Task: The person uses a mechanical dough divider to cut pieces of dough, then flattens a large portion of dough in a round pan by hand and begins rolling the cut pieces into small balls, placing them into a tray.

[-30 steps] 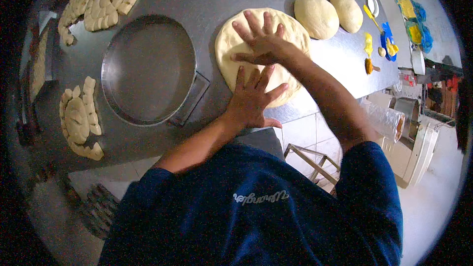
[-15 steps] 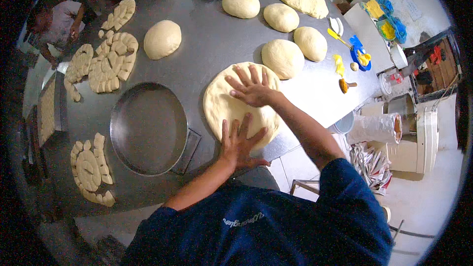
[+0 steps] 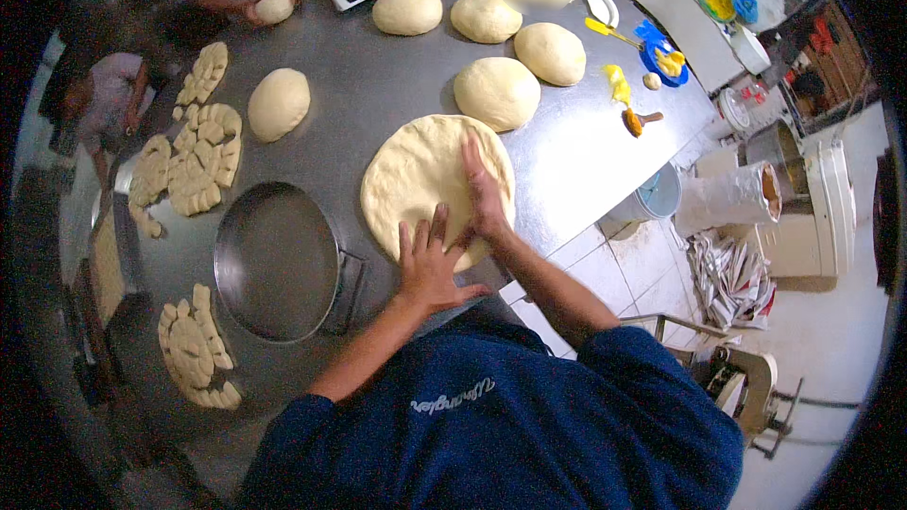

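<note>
"Pressing down, by the look of it: is that the step in hand?"

"So judged. Item: broad dough disc (image 3: 406,165), on the desk (image 3: 378,76), beneath both hands."

"State of the hands?"

"Left hand (image 3: 433,269): unclenched, fingers spread over the disc's near edge, grasping nothing. Right hand (image 3: 486,196): fingers extended, turned on its side upon the disc's right part, likewise grasping nothing."

"Neighbouring items?"

"Round pan (image 3: 276,260), left of the left hand; smooth dough ball (image 3: 496,94), just beyond the right hand."

"And the next move calls for?"

"Judged only: any press would want the right palm laid flat, weight spread evenly."
</note>
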{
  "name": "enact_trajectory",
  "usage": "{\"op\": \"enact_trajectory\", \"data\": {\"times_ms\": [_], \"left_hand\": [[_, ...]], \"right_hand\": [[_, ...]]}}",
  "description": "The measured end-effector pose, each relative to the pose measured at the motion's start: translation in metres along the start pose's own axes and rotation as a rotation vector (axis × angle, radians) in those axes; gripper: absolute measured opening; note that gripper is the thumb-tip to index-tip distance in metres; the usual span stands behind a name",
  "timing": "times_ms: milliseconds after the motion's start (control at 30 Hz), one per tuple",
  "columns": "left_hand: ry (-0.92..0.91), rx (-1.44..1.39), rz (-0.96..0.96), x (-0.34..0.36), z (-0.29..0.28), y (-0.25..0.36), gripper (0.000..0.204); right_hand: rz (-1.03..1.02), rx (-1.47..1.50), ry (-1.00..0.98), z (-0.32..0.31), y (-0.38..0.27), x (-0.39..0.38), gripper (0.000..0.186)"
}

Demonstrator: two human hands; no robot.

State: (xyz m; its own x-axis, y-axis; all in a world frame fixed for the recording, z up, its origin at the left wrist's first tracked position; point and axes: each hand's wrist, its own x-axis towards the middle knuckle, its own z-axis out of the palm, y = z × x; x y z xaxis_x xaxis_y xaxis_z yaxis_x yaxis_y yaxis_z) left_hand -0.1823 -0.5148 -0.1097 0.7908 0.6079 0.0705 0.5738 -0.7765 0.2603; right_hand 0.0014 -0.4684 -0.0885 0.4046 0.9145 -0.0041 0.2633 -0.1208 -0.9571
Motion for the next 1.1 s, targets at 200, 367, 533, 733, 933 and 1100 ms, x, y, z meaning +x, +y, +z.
{"op": "enact_trajectory", "data": {"times_ms": [200,367,533,733,933,1100], "left_hand": [[0.081,-0.57,-0.44,0.088,-0.086,-0.057,0.077],[0.112,-0.171,-0.742,0.106,0.009,-0.123,0.086],[-0.095,-0.822,-0.023,0.112,-0.063,0.082,0.05],[-0.269,-0.998,0.313,0.065,-0.155,0.094,0.067],[0.25,0.007,-0.832,-0.127,-0.164,-0.157,0.071],[0.527,-0.356,-0.969,-0.299,-0.041,-0.241,0.092]], "right_hand": [[0.066,0.56,0.048,-0.017,0.075,0.011,0.07],[0.606,1.288,0.05,-0.059,0.038,-0.022,0.063],[0.587,1.126,-0.031,-0.117,0.053,-0.086,0.069],[0.542,0.809,0.078,-0.128,0.104,-0.086,0.073],[0.476,0.507,0.22,-0.124,0.136,-0.065,0.078],[0.388,-0.534,0.333,-0.151,0.123,-0.069,0.082]]}}
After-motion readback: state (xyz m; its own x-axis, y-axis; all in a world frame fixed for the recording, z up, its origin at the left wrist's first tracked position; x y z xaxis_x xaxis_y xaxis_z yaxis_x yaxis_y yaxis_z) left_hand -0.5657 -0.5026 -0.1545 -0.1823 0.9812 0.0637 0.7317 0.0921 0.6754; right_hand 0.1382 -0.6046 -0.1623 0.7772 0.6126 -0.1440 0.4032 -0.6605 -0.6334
